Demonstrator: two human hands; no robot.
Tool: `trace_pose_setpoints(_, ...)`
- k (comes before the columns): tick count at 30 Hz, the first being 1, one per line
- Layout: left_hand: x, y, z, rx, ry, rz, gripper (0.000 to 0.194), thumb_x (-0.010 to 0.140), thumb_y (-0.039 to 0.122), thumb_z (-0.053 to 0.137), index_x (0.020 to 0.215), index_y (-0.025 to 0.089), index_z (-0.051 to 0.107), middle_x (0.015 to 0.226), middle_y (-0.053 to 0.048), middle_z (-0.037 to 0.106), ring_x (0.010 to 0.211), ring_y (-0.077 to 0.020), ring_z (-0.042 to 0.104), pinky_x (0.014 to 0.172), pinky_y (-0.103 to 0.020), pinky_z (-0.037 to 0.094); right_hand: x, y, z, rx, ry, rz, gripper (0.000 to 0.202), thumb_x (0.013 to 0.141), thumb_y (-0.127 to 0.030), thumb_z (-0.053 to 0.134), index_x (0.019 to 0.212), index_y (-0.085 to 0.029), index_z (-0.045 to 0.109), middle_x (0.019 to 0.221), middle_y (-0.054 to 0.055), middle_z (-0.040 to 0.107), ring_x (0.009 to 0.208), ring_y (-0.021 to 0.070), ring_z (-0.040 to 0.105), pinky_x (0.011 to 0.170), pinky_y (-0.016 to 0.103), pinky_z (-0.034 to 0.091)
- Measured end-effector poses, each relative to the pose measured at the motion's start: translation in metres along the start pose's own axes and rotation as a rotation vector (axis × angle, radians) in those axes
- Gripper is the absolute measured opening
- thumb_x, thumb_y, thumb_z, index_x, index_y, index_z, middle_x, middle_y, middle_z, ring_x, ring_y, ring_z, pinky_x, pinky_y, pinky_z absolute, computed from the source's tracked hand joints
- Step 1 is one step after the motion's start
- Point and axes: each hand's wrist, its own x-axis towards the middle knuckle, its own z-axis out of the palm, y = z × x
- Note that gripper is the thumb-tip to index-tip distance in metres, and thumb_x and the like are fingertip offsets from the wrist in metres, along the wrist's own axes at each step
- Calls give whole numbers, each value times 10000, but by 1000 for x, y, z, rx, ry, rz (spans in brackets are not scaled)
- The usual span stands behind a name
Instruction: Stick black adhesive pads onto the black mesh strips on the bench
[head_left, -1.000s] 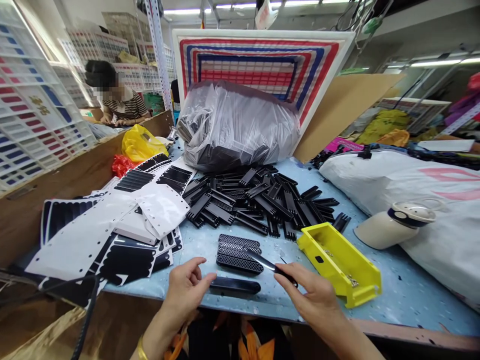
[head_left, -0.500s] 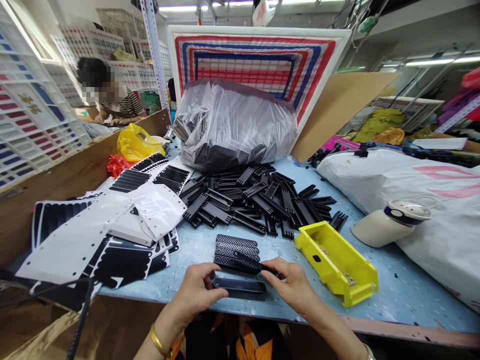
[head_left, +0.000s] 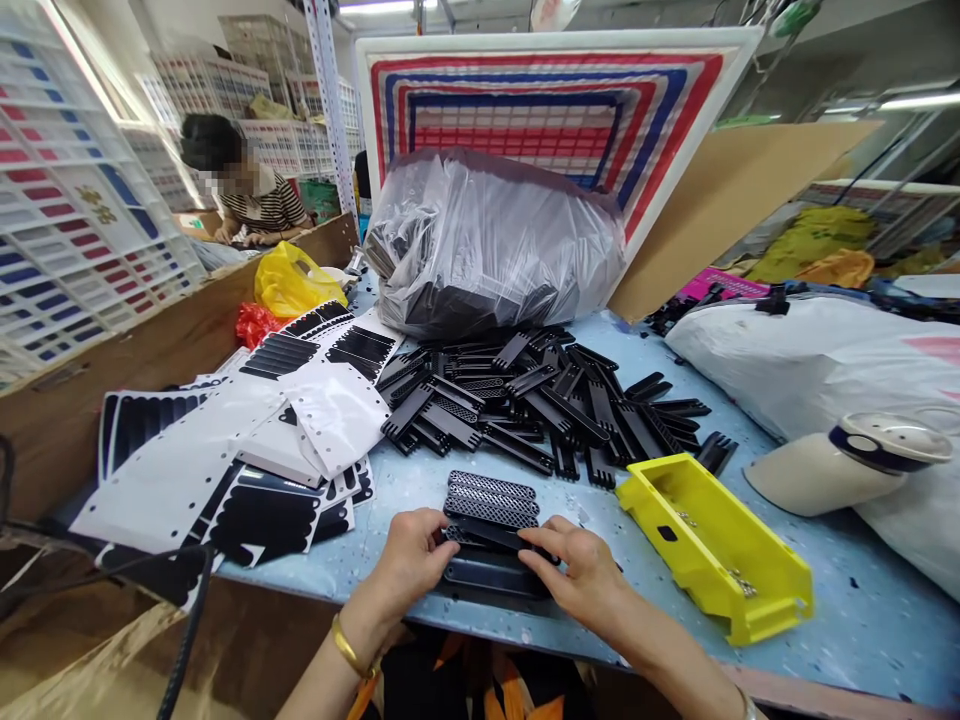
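Note:
A slim black strip (head_left: 487,533) is pinched at its left end by my left hand (head_left: 415,556) and at its right end by my right hand (head_left: 574,562). Just in front of it, nearer the table edge, lies a dark smooth strip (head_left: 491,574). Behind the held strip are black mesh-patterned pieces (head_left: 491,495), lying side by side on the blue table. A large pile of black strips (head_left: 517,400) spreads farther back. To the right of my right hand sits a yellow bin (head_left: 720,550) with small metal parts inside.
Sheets with black adhesive shapes (head_left: 262,510) cover the left side. A plastic-wrapped bundle (head_left: 495,245) stands behind the pile. At right are a cream bottle (head_left: 832,465) and a white sack (head_left: 750,350). Another person (head_left: 255,205) sits at the far left.
My left hand has moved from the front smooth strip to the left end of the thin strip. That strip now lies more level between both hands. The view has shifted slightly.

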Motion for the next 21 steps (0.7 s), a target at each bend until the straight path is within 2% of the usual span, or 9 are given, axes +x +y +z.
trace_pose_setpoints(6, 0, -5, 0, -209, 7, -41, 352, 638, 197, 581, 937, 131, 756, 595, 12, 598, 525, -121, 505, 533, -220, 399, 2, -7, -6, -55, 30, -155, 281, 914, -262, 507, 1036, -202, 753, 885, 83, 698, 770, 202, 659, 675, 296, 514)
trace_pose_setpoints(12, 0, -4, 0, -309, -11, -74, 312, 627, 219, 579, 865, 134, 761, 577, 16, 573, 517, -110, 474, 510, -214, 367, 11, -11, -6, -179, -5, -203, 229, 895, -214, 533, 924, -217, 761, 758, 61, 650, 683, 200, 626, 598, 295, 464)
trace_pose_setpoints(21, -2, -4, -2, -372, -4, -88, 303, 633, 224, 608, 875, 127, 763, 578, 10, 595, 517, -104, 480, 514, -207, 389, 10, -10, -5, -168, -47, -199, 226, 905, -221, 535, 952, -214, 756, 780, 63, 650, 713, 211, 627, 615, 307, 475)
